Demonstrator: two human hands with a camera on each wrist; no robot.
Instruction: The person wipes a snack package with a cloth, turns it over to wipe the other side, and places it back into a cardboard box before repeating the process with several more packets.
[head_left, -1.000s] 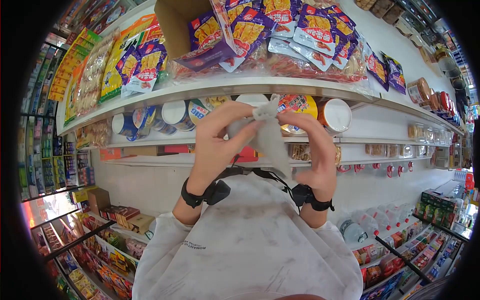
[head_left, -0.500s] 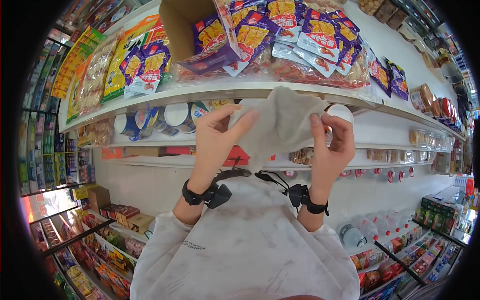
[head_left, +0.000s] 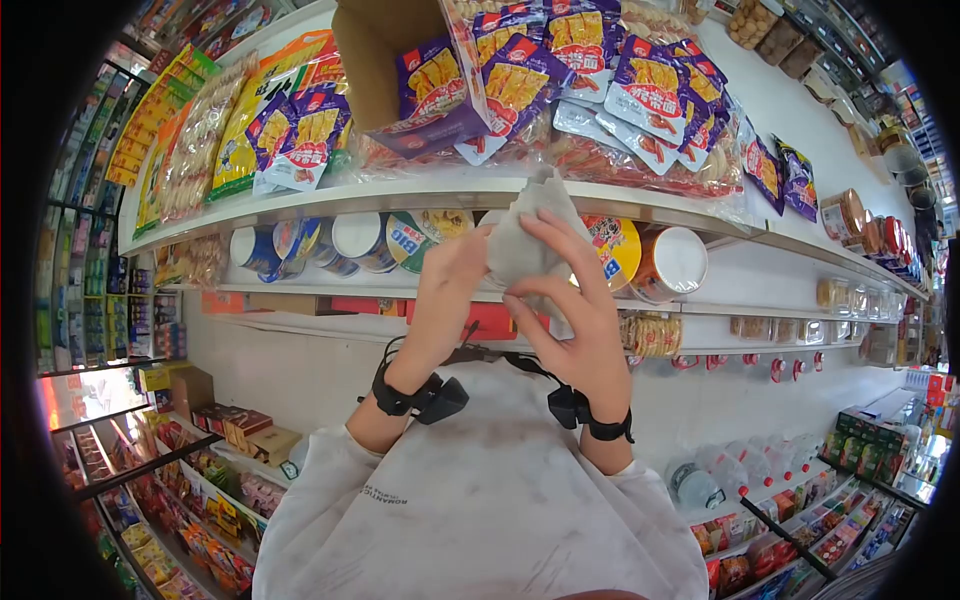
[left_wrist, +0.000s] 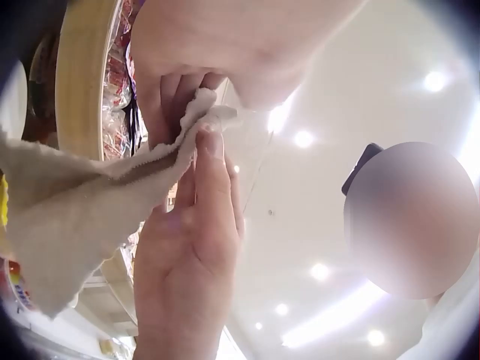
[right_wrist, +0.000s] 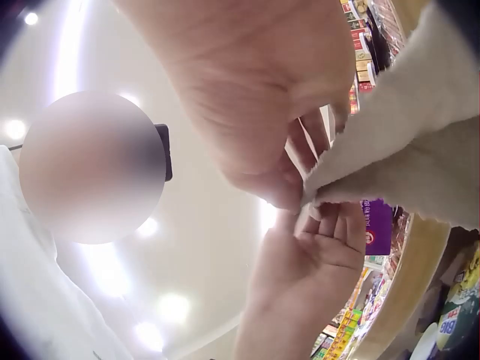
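A thin grey cloth [head_left: 535, 215] with frayed edges is held up in front of the shelves, folded into a narrow shape. My left hand [head_left: 448, 295] grips its left side, fingers curled and partly hidden behind the fabric. From the other side my right hand [head_left: 580, 320] pinches it, two fingers lying across its front in the head view. In the left wrist view the right thumb [left_wrist: 212, 146] presses the cloth's gathered edge close beside the left fingers. The right wrist view shows the cloth [right_wrist: 405, 142] hanging away in folds from where both hands meet.
Just beyond the hands runs a white shelf edge [head_left: 400, 200]. Above it lie purple snack packets [head_left: 650, 90] and an opened carton [head_left: 390, 60]. Tubs [head_left: 670, 262] line the shelf below, with large clear bottles [head_left: 735, 465] low on the right.
The cloth went from bunched to spread between both hands, and is now folded narrow again. My right hand has moved left, and the hands are close together.
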